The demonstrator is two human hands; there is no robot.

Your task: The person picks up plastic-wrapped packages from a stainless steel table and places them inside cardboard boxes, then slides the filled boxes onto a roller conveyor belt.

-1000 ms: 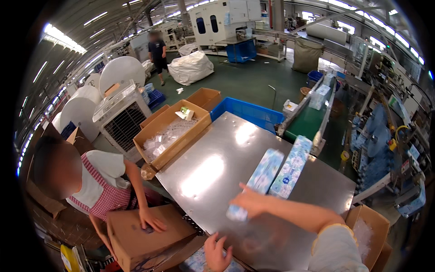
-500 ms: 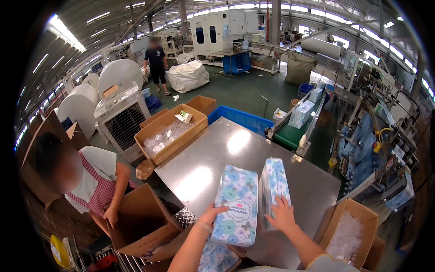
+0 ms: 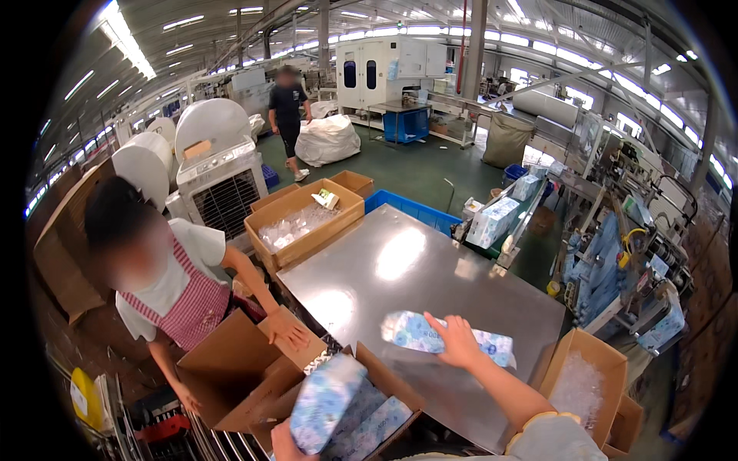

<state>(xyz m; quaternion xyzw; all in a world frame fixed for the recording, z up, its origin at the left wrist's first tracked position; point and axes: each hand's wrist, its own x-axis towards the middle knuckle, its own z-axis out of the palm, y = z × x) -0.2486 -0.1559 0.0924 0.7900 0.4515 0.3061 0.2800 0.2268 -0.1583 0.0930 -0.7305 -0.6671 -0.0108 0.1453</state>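
Note:
My left hand grips a blue floral tissue pack, tilted over an open carton at the table's near edge. Other packs of the same kind lie inside that carton. My right hand is closed over the top of a second tissue pack, lying on its side at the steel table. Whether this pack touches the metal I cannot tell. Motion blurs both held packs, and part of my left hand is cut off by the lower edge.
A co-worker at the left holds an open carton beside mine. Boxes of clear plastic wrap stand far left and right of the table. A conveyor carries more packs. Another person walks beyond.
My left hand has carried its pack left and down, over the carton. The right-hand pack has turned from upright to sideways. The co-worker has leaned in, one hand now on the carton flap.

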